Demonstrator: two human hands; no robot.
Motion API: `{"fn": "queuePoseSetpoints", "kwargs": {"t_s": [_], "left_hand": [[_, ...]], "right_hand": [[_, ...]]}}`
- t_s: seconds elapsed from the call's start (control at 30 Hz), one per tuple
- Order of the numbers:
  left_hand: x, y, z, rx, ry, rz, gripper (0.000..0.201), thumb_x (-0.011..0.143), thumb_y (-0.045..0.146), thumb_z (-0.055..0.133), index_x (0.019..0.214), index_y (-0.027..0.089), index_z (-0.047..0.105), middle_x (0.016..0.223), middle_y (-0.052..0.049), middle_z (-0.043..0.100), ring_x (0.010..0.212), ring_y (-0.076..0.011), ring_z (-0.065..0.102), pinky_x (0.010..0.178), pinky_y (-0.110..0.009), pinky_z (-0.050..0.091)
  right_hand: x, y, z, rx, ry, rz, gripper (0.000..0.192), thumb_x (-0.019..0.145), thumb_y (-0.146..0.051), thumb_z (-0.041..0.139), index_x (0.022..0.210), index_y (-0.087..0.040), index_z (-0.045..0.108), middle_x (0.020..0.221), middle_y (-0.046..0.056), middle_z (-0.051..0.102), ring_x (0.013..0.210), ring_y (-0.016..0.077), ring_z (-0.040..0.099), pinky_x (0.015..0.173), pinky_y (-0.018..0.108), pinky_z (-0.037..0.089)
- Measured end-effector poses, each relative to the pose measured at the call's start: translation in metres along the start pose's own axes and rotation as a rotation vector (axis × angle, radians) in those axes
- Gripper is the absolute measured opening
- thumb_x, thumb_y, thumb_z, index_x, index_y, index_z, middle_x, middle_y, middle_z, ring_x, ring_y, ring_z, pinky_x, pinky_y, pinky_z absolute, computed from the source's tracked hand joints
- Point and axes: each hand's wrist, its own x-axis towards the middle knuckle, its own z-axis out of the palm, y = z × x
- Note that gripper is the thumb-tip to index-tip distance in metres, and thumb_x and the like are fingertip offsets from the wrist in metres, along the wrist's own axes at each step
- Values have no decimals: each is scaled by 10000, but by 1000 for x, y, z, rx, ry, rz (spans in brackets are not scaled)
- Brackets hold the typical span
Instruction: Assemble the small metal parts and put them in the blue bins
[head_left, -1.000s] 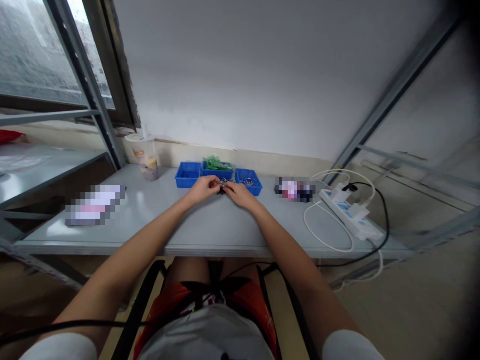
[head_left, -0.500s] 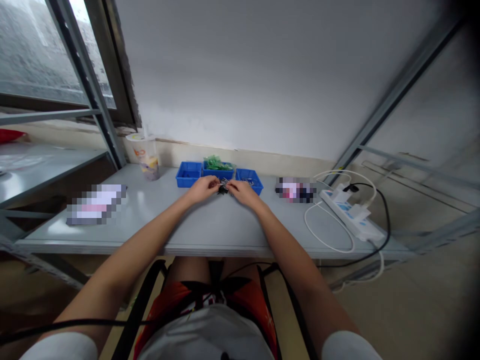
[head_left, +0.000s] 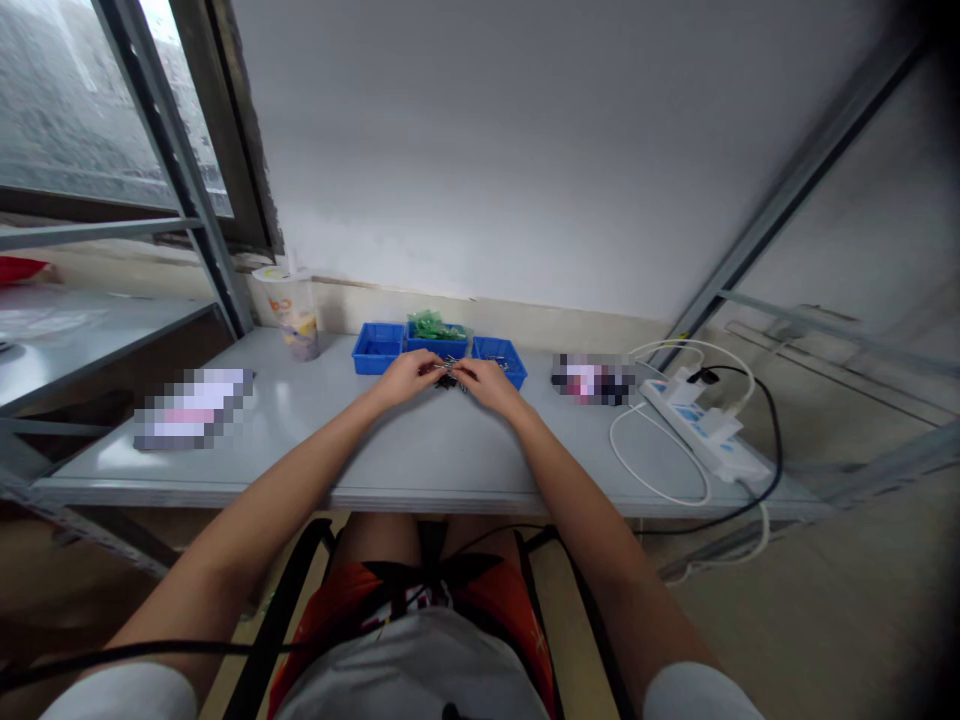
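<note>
Our left hand (head_left: 409, 376) and right hand (head_left: 486, 381) both pinch a small metal part (head_left: 448, 368) between them, just above the table (head_left: 420, 450), near the blue bins (head_left: 438, 351). Too small to tell its long axis or heading

grey table (head_left: 420, 460) | 3 blue bins (head_left: 377, 349) | cup (head_left: 294, 312) | pwr strip (head_left: 705, 428) w/ cables

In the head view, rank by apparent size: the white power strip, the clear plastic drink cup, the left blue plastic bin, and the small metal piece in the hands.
1. White power strip, longest.
2. Clear plastic drink cup and left blue plastic bin: too alike to rank.
3. Small metal piece, pinched between left hand and right hand, clearly smallest.
</note>
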Motion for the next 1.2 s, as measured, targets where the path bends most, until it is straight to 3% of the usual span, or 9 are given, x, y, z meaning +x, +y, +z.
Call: {"fn": "queuePoseSetpoints", "kwargs": {"t_s": [0.27, 0.5, 0.7, 0.93, 1.2], "left_hand": [[-1, 3, -1, -39, 44, 30, 213, 860, 310, 557, 909, 143, 679, 828, -51, 643, 727, -144, 562, 686, -257, 439], [-1, 5, 0, -92, 26, 24, 226, 853, 336, 557, 888, 151, 681, 845, -52, 658, 750, -147, 580, 698, -258, 455], [-2, 1, -1, -140, 34, -91, 233, 845, 338, 542, 897, 138, 649, 861, -52, 687, 735, -154, 609, 685, -251, 465], [-1, -7, 3, -47, -66, -36, 250, 836, 341, 548, 917, 147, 683, 788, -37, 679, 682, -146, 576, 627, -237, 415], [0, -5, 4, -70, -57, -11, 209, 822, 317, 576, 896, 153, 683, 815, -40, 681, 705, -145, 573, 653, -241, 417]], "right_hand": [[0, 0, -1, 14, -12, -23, 217, 925, -255, 490, 967, -188, 692, 961, 39, 702, 869, 144, 612, 786, 225, 401], [-2, -10, 4, 78, -104, -42, 215, 913, -227, 497, 992, -189, 694, 954, 34, 705, 861, 134, 613, 787, 222, 407], [-2, -5, -1, 47, 8, 14, 232, 914, -282, 491, 950, -173, 692, 879, 38, 697, 773, 130, 593, 710, 215, 385], [0, -5, 0, 57, 116, -2, 255, 923, -330, 477, 932, -175, 679, 850, 36, 694, 728, 128, 584, 683, 216, 373], [-1, 0, 4, 62, -11, -50, 209, 916, -253, 485, 930, -185, 682, 885, 34, 695, 783, 133, 595, 713, 220, 379]]}}
